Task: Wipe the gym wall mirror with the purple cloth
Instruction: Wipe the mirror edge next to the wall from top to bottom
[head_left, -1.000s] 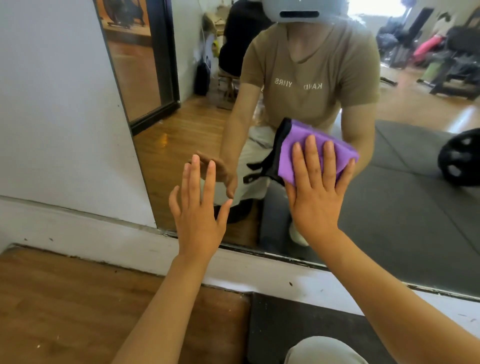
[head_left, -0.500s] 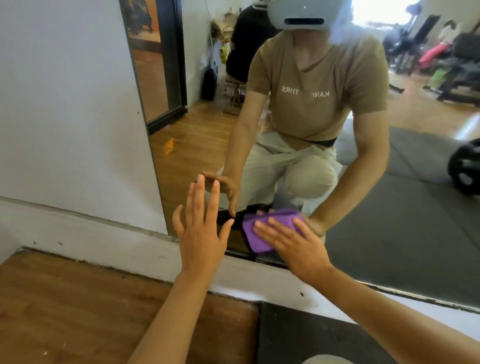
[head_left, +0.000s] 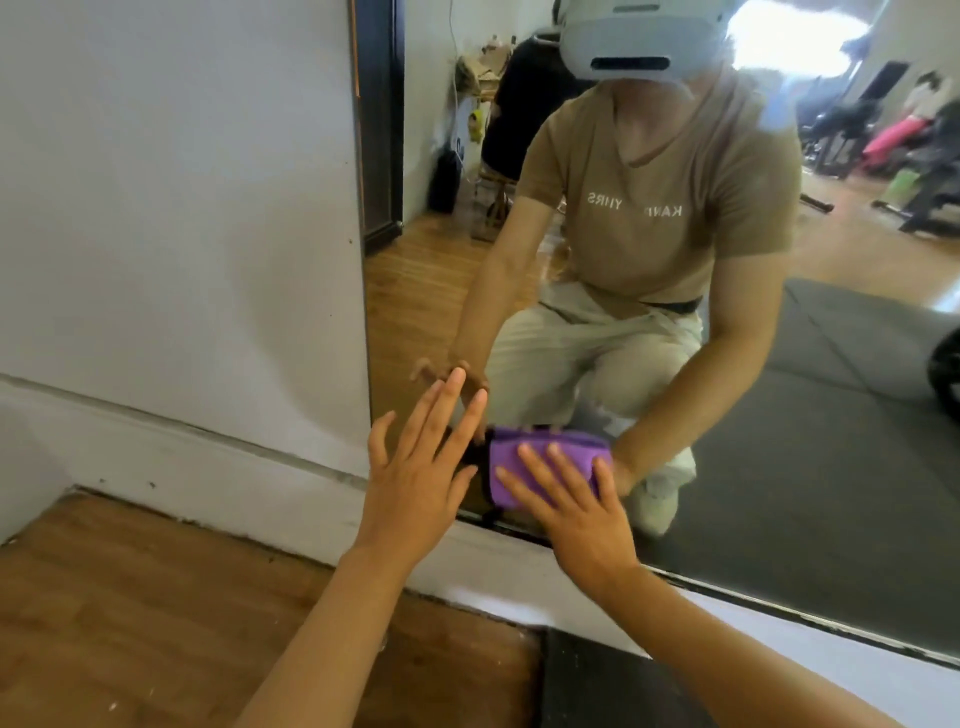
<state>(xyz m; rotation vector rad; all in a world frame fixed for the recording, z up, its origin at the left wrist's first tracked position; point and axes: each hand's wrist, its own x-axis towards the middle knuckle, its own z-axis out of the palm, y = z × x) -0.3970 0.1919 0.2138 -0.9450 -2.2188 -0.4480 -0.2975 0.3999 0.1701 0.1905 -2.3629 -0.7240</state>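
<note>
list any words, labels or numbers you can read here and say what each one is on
"KAN", mirrored: right-hand part of the chest print on the tan t-shirt reflected in the wall mirror; its last letters are cut off at a fold.
"YIIRS", mirrored, as best it reads: left-hand part of the same print; the letters are soft, so this is uncertain.
No readable text on the purple cloth, the headset or the gym gear in the reflection.

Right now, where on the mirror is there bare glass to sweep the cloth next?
Open glass lies right of the folded purple cloth along the mirror's bottom edge, and above it. It is crowded left: the left hand sits beside the cloth near the mirror's left edge.
</note>
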